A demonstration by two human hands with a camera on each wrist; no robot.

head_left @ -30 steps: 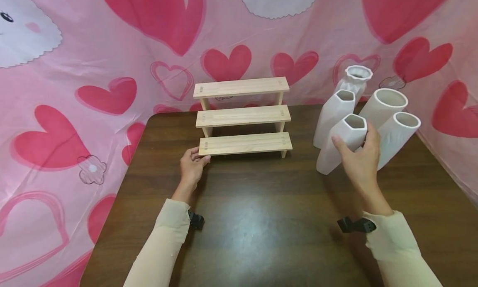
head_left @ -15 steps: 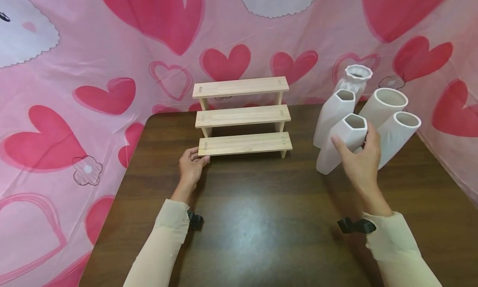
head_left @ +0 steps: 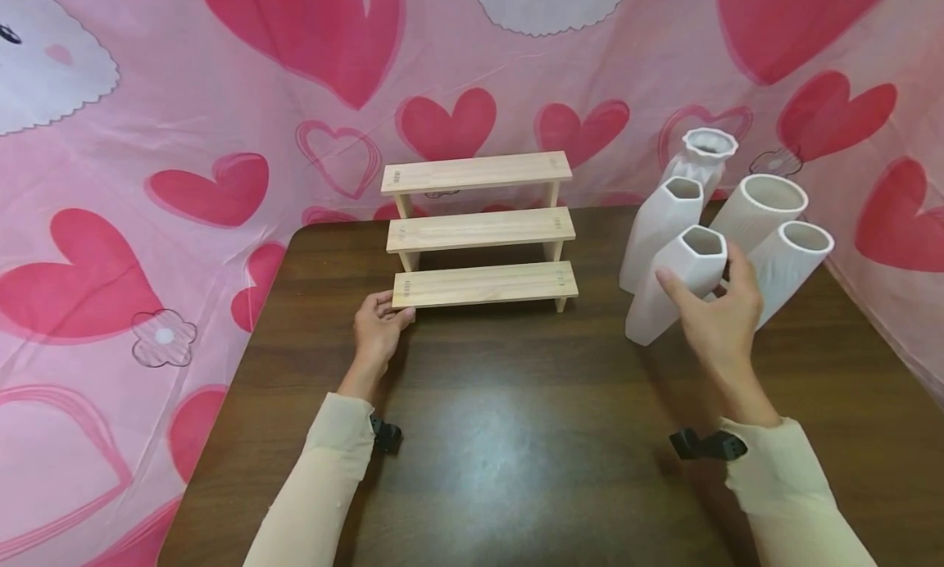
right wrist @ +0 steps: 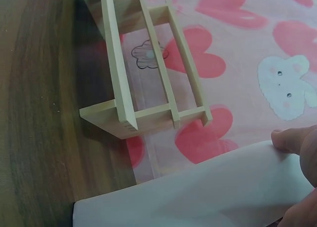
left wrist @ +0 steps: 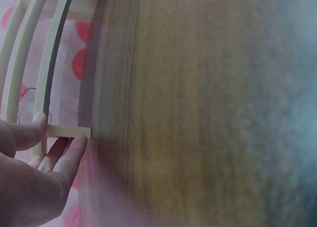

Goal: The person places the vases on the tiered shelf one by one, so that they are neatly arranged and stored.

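Observation:
A pale wooden three-tier stand (head_left: pixel 483 284) stands near the back of the table. At the front left end of its lowest shelf, my left hand (head_left: pixel 378 329) grips the shelf edge and side support, thumb on top in the left wrist view (left wrist: pixel 37 187). To the right, my right hand (head_left: pixel 723 321) holds a white vase (head_left: pixel 671 292) with a five-sided mouth around its upper part, thumb on the near side. The vase's base is at the table; whether it touches is hard to tell. Some right fingers are hidden behind the vase.
Several other white vases stand close behind and beside the held one: a faceted one (head_left: pixel 656 231), a ruffled-rim one (head_left: pixel 696 161), a wide round one (head_left: pixel 752 210) and a narrower round one (head_left: pixel 789 272). A pink heart-print cloth (head_left: pixel 590 67) hangs behind the brown table (head_left: pixel 487 436).
The knuckles of my right hand have shifted slightly to the right while the vase stays in nearly the same place. My left hand and the stand have not visibly moved.

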